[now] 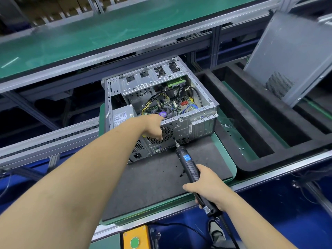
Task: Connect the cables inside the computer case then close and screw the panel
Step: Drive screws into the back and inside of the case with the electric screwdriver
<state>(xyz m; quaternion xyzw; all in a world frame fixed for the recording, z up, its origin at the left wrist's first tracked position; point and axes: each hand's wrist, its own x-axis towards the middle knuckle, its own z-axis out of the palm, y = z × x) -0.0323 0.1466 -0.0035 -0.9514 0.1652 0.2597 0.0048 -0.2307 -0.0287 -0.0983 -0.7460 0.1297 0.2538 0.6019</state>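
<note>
An open computer case (203,121) lies on its side on a dark mat, its inside facing up with coloured cables (161,99) and the board showing. My left hand (155,126) grips the near top edge of the case's rear wall, fingers curled over the fan grille. My right hand (209,186) holds a black electric screwdriver (188,164), whose bit touches the rear wall just right of the grille. The grey side panel (291,56) leans upright at the right, apart from the case.
The mat sits on a green pallet (231,159) on the conveyor line. Small screws (181,174) lie loose on the mat near the screwdriver. A black foam tray (251,126) stands to the right. A yellow box with a green button (135,241) is at the near edge.
</note>
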